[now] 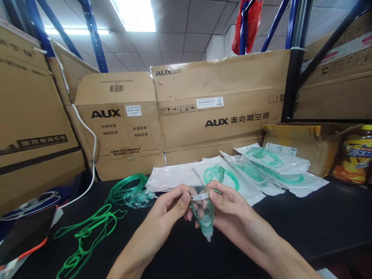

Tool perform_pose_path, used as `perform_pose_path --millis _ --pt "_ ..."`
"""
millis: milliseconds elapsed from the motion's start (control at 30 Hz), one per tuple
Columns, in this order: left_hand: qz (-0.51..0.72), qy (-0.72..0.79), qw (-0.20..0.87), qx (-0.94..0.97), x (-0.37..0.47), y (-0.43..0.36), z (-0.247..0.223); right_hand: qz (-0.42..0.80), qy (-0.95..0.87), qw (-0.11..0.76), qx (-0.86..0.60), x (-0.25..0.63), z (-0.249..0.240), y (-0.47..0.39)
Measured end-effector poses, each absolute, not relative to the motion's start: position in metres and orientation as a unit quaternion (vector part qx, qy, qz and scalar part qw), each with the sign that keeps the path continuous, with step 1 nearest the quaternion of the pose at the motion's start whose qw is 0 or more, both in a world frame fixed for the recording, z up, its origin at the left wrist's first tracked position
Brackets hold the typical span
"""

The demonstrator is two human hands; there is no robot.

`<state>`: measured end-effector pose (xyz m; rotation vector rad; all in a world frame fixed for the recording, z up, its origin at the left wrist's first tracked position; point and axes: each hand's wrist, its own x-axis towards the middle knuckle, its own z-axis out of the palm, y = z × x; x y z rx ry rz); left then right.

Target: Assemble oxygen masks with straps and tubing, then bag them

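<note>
Between my two hands is a clear, green-tinted oxygen mask (pixel 203 211), its narrow connector end pointing down and its wide rim up. A pale strip, likely the metal nose clip, crosses near the rim. My left hand (pixel 174 205) pinches the rim's left side with thumb and fingers. On the opposite side my right hand (pixel 228 203) grips the rim, some fingers showing through the clear plastic. Left of the hands lie more clear masks (pixel 140 198) beside a coil of green tubing (pixel 126 188). Green elastic straps (pixel 87 236) lie loosely tangled nearer me.
White pouches (pixel 250 180) holding green tubing and masks are spread at the back right of the black table (pixel 314 221). AUX cardboard boxes (pixel 186 131) wall off the back. A phone (pixel 29 232) and white cable (pixel 93 155) are at left, a yellow-capped drink bottle (pixel 354 155) at right.
</note>
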<state>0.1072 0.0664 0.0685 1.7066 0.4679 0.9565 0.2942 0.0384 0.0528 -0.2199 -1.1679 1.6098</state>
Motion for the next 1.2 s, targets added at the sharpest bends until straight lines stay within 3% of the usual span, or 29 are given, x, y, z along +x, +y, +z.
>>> perform_pose_path --millis 200,667,1200 --pt "0.410 0.186 0.520 0.726 0.1062 0.0657 0.0673 0.639 -0.526 0.548 -0.123 0.2919 0.0506 0.0373" --pt "0.439 0.230 0.351 0.794 0.1090 0.0602 0.0689 0.482 -0.638 0.563 -0.208 0.2974 0.0479 0.0375" --pt "0.432 0.218 0.371 0.792 0.1117 0.0635 0.0652 0.553 -0.598 0.549 -0.187 0.2969 0.0489 0.0403"
